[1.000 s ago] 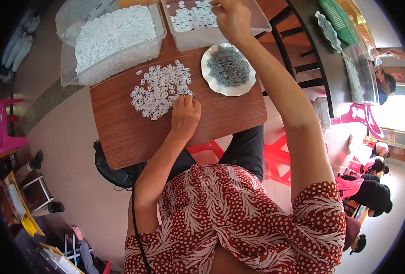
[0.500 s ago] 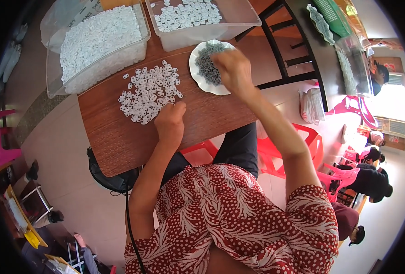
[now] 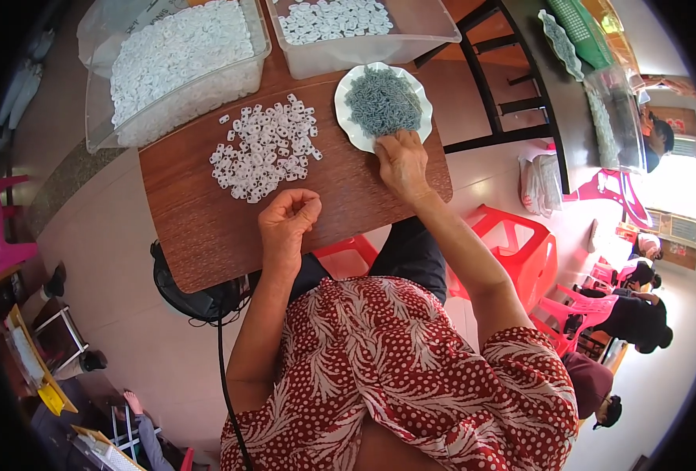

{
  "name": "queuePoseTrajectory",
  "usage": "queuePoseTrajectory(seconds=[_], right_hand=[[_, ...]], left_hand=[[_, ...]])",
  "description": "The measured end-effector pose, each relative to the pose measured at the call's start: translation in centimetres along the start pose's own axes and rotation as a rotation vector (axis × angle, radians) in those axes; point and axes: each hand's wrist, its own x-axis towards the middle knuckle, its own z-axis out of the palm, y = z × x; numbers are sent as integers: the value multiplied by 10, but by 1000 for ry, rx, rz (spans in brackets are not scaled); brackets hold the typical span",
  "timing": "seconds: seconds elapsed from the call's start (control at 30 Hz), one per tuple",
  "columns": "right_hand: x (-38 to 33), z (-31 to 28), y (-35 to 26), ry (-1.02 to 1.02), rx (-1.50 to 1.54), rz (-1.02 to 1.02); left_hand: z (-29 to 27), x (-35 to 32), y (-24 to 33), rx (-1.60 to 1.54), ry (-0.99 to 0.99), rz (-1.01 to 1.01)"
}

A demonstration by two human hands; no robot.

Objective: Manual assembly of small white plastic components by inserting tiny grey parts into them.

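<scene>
A heap of small white plastic rings [image 3: 265, 147] lies on the brown wooden tabletop [image 3: 206, 228]. My left hand [image 3: 287, 222] rests just below the heap with fingers curled toward the thumb; whether a ring is pinched between them is too small to see. To the right stands a white scalloped plate [image 3: 356, 133] holding a mound of small grey metal pieces [image 3: 382, 102]. My right hand [image 3: 401, 161] lies at the plate's near edge, its fingertips on the grey pieces.
Two clear plastic bins stand at the table's far edge: one [image 3: 177, 59] heaped with white parts, one [image 3: 364, 27] with a thin layer. A black chair [image 3: 513, 78] and red plastic stools [image 3: 521, 251] stand right. Other people sit at far right [image 3: 635, 314].
My right hand came back from the far bin down to the plate of grey pieces. My left hand drew slightly away from the heap of white rings and curled its fingers.
</scene>
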Motion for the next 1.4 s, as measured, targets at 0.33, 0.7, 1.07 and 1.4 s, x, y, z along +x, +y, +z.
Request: queuePoseTrajectory(seconds=[0.33,0.7,1.07,1.4], right_hand=[[-9,-6,2,-34,64,111],[-12,-4,3,35,65,57],[-6,-6,4,-19,-123,-243],[-18,-38,-32,-83,457,298]], left_hand=[[-11,-4,-4,-87,50,23],[-15,-6,-8,-119,124,24],[-10,-14,0,-157,120,-5],[-8,-25,15,-372,19,-138]])
